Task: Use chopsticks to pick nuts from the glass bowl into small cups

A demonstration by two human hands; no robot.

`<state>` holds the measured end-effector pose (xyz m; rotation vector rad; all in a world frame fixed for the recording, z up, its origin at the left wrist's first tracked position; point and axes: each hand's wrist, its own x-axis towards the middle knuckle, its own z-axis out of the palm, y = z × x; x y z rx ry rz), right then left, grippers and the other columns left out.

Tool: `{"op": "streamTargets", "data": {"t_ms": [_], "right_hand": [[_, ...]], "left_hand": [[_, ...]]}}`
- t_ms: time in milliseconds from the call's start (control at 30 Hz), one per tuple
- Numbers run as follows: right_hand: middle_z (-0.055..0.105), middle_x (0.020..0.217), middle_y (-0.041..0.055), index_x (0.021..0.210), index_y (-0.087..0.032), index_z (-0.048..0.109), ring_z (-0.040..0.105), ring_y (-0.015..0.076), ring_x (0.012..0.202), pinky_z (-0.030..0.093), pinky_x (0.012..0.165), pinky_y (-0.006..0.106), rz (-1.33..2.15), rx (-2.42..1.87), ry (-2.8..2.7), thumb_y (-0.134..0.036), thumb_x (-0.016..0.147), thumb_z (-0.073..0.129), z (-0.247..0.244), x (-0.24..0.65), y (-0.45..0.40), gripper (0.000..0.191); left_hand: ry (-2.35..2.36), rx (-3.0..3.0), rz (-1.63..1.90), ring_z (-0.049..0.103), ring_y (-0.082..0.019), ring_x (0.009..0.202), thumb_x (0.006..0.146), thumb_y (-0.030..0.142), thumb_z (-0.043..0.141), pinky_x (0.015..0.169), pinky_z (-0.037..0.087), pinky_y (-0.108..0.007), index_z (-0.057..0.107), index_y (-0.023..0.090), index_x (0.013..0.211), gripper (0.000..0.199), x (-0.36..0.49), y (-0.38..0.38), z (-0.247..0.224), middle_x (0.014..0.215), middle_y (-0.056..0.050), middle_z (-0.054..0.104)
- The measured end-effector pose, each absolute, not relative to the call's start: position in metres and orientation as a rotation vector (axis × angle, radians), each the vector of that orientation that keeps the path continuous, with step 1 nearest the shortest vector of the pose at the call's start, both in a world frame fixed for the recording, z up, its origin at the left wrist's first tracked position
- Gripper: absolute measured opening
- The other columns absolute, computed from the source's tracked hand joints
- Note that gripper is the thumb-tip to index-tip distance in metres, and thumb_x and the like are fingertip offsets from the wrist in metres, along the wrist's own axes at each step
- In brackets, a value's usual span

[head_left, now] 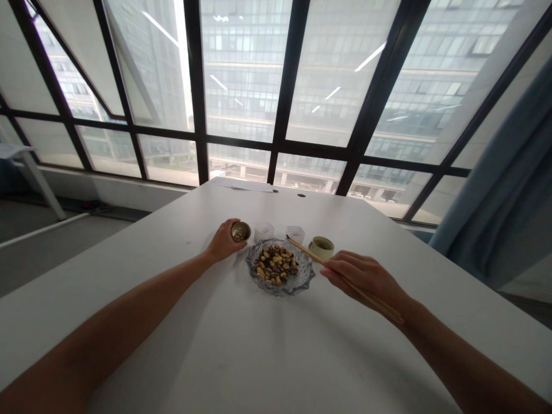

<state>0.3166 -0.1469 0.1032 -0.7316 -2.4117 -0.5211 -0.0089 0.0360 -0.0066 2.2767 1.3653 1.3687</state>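
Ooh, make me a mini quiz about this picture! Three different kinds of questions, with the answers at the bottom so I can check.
1. What does the left hand hold?
A) a spoon
B) a small cup
C) a banana

2. True or false: the glass dish sits between the two hands.

3. Fill in the missing word: the right hand holds wooden ____.

Key: 1: B; 2: true; 3: chopsticks
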Motion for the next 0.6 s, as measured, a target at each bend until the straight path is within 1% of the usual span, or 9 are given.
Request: {"op": "streamTargets", "data": {"t_ms": [233, 333, 467, 600], "right_hand": [[0.069, 0.069, 0.0049, 0.088, -0.021, 0.065, 0.062, 0.0148, 0.059, 0.047, 0.054, 0.025, -0.566, -0.728, -2.397, -0.027, 0.100, 0.054, 0.1033, 0.3157, -0.1467, 0.017], [0.070, 0.068, 0.0052, 0.086, -0.021, 0.066, 0.062, 0.0149, 0.058, 0.047, 0.054, 0.025, -0.509, -0.751, -2.389, -0.029, 0.100, 0.054, 0.1035, 0.3152, -0.1469, 0.020], [0.071, 0.066, 0.0048, 0.079, -0.021, 0.069, 0.064, 0.0144, 0.053, 0.050, 0.050, 0.025, -0.197, -0.849, -2.205, -0.036, 0.097, 0.057, 0.1030, 0.3135, -0.1482, 0.026], [0.071, 0.059, 0.0050, 0.072, -0.020, 0.069, 0.066, 0.0169, 0.048, 0.054, 0.045, 0.028, 0.260, -0.981, -1.751, -0.050, 0.092, 0.062, 0.1079, 0.3094, -0.1493, 0.037]], "left_hand": [[1.425, 2.231, 1.395, 0.062, -0.031, 0.114, 0.064, 0.038, 0.079, 0.100, 0.050, -0.042, 0.054, 0.018, 0.121, 0.066, -0.0094, 0.0369, -0.0078, 0.122, -0.012, 0.065], [1.435, 2.201, 1.395, 0.064, -0.031, 0.111, 0.064, 0.042, 0.080, 0.097, 0.052, -0.042, 0.054, 0.017, 0.121, 0.067, -0.0090, 0.0363, -0.0069, 0.120, -0.013, 0.066], [1.449, 2.138, 1.383, 0.066, -0.030, 0.107, 0.065, 0.051, 0.079, 0.093, 0.053, -0.041, 0.055, 0.016, 0.121, 0.071, -0.0086, 0.0352, -0.0055, 0.118, -0.013, 0.067], [1.475, 2.065, 1.372, 0.067, -0.029, 0.104, 0.065, 0.057, 0.078, 0.090, 0.054, -0.039, 0.055, 0.016, 0.121, 0.073, -0.0088, 0.0346, -0.0048, 0.116, -0.013, 0.068]]}}
